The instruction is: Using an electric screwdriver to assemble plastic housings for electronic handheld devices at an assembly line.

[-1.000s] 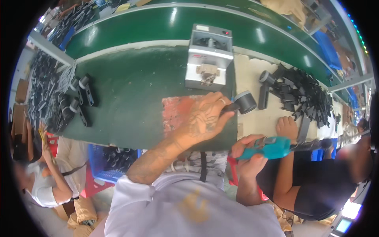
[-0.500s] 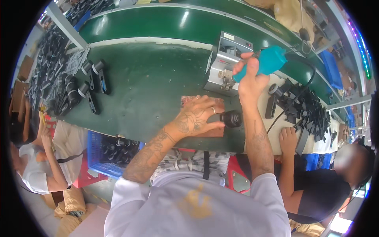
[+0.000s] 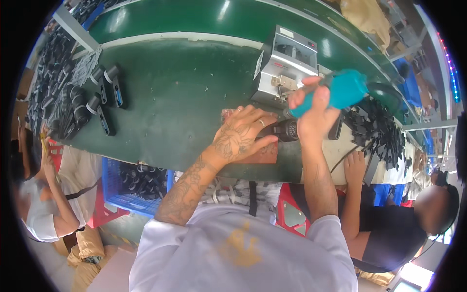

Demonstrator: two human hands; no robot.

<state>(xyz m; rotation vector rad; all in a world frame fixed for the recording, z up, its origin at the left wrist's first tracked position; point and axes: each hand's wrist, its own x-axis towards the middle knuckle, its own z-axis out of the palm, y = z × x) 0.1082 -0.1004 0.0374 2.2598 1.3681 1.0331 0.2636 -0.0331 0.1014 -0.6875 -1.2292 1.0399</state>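
A black part with a round, ridged end (image 3: 287, 130) lies on a reddish pad (image 3: 265, 155) at the table's front edge. My left hand (image 3: 245, 134) spreads over the pad, thumb and forefinger closed round the part; the rest of it is hidden under the palm. In my right hand (image 3: 314, 109) is a teal electric screwdriver (image 3: 348, 90), its corded back end up to the right. Its front end points down left, just above the part's round end; blur hides whether they touch. A silver box-shaped screw feeder (image 3: 282, 68) stands just behind both hands.
Several black parts with grey collars (image 3: 104, 100) lie at the left of the green table (image 3: 165, 97). A pile of black pieces (image 3: 382, 131) covers the right side, where a co-worker's hand (image 3: 354, 168) rests. A blue crate (image 3: 134, 204) holds more parts below left.
The screwdriver has moved from the screw feeder's front, right and toward me, over the round end of the part. The part sits slightly farther from me in my left hand.
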